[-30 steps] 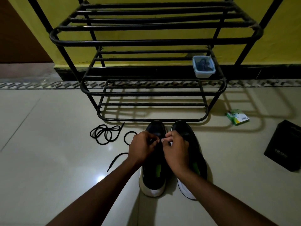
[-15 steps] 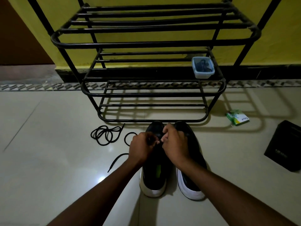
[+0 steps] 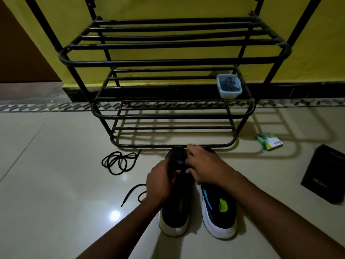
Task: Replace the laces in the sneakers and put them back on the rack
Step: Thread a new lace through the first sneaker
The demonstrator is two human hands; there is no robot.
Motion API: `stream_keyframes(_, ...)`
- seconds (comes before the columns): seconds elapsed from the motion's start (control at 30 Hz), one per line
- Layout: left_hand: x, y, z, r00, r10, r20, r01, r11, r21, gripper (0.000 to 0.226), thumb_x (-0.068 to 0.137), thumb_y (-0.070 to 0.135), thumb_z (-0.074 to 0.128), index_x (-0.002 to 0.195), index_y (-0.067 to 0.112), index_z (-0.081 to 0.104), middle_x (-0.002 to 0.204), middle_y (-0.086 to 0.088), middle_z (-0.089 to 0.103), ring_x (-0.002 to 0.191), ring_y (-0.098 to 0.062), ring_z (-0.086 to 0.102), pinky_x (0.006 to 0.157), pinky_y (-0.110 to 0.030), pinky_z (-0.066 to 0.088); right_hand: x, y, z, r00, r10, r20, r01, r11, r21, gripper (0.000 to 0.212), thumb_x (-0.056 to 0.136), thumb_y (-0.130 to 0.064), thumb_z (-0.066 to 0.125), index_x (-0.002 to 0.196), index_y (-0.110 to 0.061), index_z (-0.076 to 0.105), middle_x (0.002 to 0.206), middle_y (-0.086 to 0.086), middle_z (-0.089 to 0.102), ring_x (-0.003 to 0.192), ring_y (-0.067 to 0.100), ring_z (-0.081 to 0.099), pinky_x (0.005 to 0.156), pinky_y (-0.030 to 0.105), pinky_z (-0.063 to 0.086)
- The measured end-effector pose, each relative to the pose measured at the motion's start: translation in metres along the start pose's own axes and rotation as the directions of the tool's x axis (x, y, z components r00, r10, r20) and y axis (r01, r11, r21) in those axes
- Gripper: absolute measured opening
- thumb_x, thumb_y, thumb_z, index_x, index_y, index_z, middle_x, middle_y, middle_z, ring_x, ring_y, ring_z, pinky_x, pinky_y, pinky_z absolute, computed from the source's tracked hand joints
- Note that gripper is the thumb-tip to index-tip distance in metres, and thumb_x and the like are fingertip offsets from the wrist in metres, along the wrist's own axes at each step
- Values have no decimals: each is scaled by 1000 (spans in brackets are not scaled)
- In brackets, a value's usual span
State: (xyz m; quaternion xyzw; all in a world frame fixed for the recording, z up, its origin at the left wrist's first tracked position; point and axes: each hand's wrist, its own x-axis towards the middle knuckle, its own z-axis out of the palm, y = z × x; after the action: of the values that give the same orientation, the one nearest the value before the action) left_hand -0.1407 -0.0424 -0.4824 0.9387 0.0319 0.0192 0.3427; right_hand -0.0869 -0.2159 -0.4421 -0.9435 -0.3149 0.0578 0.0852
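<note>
The left shoe [image 3: 175,212] and right shoe [image 3: 218,208] stand side by side just near of the rack [image 3: 173,62], heels toward me, handy for threading. My left hand [image 3: 160,184] curls on the lace [image 3: 128,195] at the left shoe's eyelets. My right hand [image 3: 205,165] bends over its toe, and I cannot tell what its fingers grip.

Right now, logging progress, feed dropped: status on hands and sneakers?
Left hand and right hand at left sneaker, grips unclear. Right sneaker beside it, both off rack. Loose lace coiled on floor.
</note>
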Motion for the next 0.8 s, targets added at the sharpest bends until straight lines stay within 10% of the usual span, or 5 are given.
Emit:
stream_keyframes(0.2, 0, 4, -2, 999, 27, -18, -24, 988, 155, 27, 91, 35, 71, 118, 38, 70, 100, 4, 71, 91, -16, 66, 75, -32, 53, 7, -5, 11, 871, 188, -454, -92, 970, 226, 5, 84, -13, 65, 81, -13, 61, 95, 1, 54, 89, 21, 52, 68, 34, 45)
stream_keyframes(0.33, -2, 5, -2, 1000, 9, 14, -12, 971, 237, 36, 96, 29, 66, 127, 47, 64, 102, 6, 60, 103, -16, 56, 85, -32, 38, 9, -17, 1, 775, 631, 23, -71, 51, 996, 24, 106, -8, 36, 88, -6, 51, 82, 11, 69, 66, 26, 70, 57, 30, 51)
stream_keyframes(0.5, -3, 7, -3, 999, -9, 42, -3, 961, 276, 36, 98, 31, 63, 131, 46, 62, 108, 5, 54, 112, -18, 48, 89, -33, 32, -2, 10, -16, 965, 250, -80, -197, 892, 407, 12, 95, -29, 58, 87, -24, 50, 79, 0, 64, 71, 18, 62, 63, 37, 53)
stream_keyframes(0.63, -3, 11, -2, 1000, -1, 17, -5, 943, 332, 27, 94, 29, 66, 120, 34, 69, 114, 0, 55, 111, -24, 47, 89, -36, 38, -4, 3, -31, 963, 164, 214, -171, 985, 14, 13, 86, -35, 68, 86, -22, 67, 81, 3, 59, 74, 24, 63, 66, 40, 58)
stream_keyframes(0.8, -1, 7, 4, 1000, -8, -1, 8, 970, 244, 9, 92, 18, 69, 98, 12, 72, 106, -6, 58, 104, -28, 55, 79, -36, 48, -10, -6, -55, 998, 14, -67, -13, 1000, 13, 23, 98, -31, 54, 92, -14, 69, 92, 1, 60, 97, 20, 47, 77, 32, 31)
